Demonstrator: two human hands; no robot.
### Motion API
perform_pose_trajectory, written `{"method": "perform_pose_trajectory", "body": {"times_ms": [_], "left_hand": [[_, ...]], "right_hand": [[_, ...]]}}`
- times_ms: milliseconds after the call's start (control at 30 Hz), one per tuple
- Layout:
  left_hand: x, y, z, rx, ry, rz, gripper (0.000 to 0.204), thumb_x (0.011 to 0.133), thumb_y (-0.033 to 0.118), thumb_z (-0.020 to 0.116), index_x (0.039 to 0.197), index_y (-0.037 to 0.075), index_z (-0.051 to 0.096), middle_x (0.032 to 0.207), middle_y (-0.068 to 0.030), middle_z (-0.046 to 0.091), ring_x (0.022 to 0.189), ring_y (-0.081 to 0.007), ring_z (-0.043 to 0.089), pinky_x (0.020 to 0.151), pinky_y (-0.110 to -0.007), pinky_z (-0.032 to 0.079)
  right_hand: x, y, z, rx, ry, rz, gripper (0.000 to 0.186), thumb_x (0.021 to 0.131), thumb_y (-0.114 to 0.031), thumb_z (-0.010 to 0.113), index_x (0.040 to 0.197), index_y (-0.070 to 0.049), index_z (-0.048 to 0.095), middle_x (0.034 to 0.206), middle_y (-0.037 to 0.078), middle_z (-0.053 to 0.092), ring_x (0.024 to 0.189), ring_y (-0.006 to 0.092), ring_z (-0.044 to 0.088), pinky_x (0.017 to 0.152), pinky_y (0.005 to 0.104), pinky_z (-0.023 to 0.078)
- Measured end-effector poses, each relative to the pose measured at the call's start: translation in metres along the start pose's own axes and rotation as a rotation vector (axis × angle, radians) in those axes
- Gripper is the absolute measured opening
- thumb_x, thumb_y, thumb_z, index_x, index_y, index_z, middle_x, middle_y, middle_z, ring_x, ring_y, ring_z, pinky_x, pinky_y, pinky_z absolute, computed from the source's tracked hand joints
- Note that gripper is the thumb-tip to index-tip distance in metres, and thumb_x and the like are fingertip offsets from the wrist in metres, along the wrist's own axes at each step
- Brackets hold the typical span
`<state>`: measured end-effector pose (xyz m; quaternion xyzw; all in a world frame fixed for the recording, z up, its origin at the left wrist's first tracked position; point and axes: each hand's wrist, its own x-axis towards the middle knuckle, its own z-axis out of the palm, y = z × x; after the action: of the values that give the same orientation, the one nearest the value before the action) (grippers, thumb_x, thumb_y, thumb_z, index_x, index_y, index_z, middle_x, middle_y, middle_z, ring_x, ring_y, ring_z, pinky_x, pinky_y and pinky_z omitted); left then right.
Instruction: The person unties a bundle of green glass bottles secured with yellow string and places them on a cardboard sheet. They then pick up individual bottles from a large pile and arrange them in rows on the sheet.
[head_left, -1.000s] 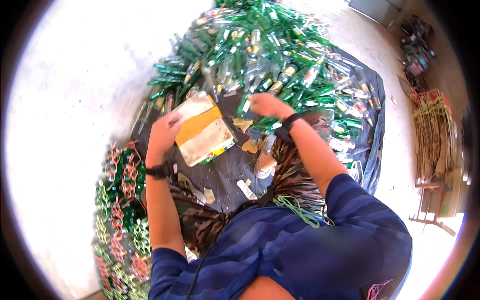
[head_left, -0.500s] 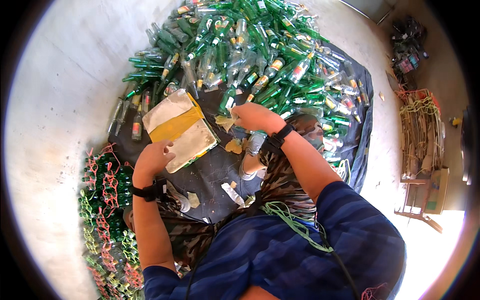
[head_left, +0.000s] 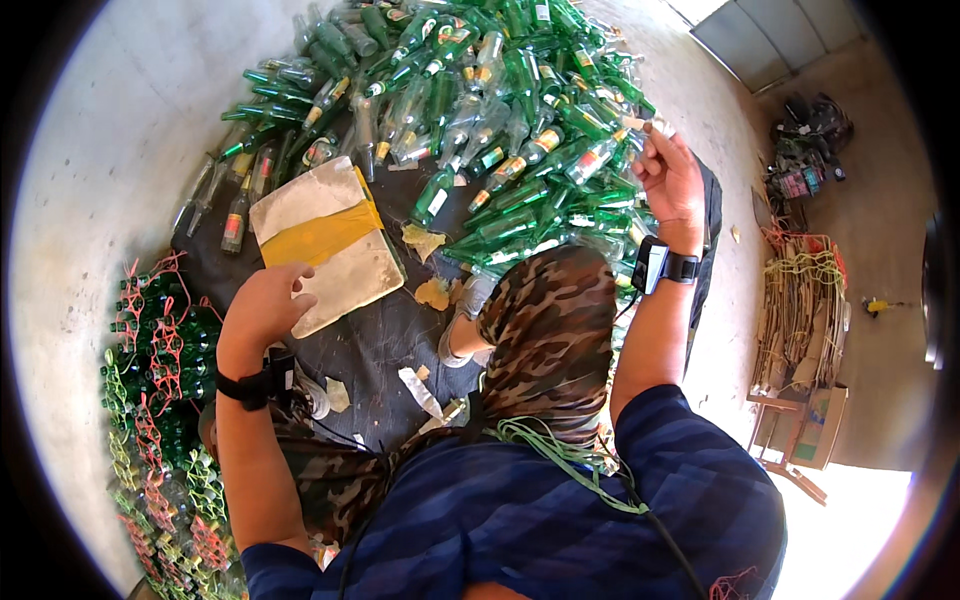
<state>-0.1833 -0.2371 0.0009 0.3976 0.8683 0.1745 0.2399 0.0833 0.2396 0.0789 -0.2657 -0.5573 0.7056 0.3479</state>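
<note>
Right hand (head_left: 668, 178) raised over heap of green glass bottles (head_left: 500, 90), fingers pinched on small pale scrap (head_left: 660, 127). Left hand (head_left: 262, 305) loosely curled, empty, at edge of flat stone slab with yellow band (head_left: 325, 240). Advice: keep pinch firm, steady slab, mind loose bottles.

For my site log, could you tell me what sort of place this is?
Probably a bottle sorting or recycling yard: a big heap of green glass bottles on a black sheet over bare concrete floor, with bottles bundled in red netting alongside.
</note>
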Motion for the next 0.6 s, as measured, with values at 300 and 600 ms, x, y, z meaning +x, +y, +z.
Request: {"method": "perform_pose_trajectory", "body": {"times_ms": [300,600], "left_hand": [[0.01,0.014,0.001,-0.036,-0.021,-0.015,0.041,0.08,0.017,0.075,0.118,0.002,0.071,0.097,-0.0181,0.073,0.085,-0.0322,0.071,0.08,-0.041,0.057],[0.012,0.007,0.003,-0.028,-0.029,-0.035,0.041,0.081,0.018,0.076,0.119,0.003,0.072,0.098,-0.0178,0.074,0.085,-0.0318,0.071,0.08,-0.041,0.057]], "right_hand": [[0.012,0.316,-0.158,0.107,0.246,0.694,0.014,0.095,0.0,0.059,0.082,-0.005,0.063,0.073,0.002,0.061,0.058,0.0192,0.058,0.059,0.0338,0.053],[0.007,0.415,-0.15,-0.398,0.248,0.627,0.034,0.096,-0.023,0.07,0.118,0.001,0.061,0.102,0.015,0.068,0.082,0.0269,0.072,0.05,0.0406,0.052]]}}
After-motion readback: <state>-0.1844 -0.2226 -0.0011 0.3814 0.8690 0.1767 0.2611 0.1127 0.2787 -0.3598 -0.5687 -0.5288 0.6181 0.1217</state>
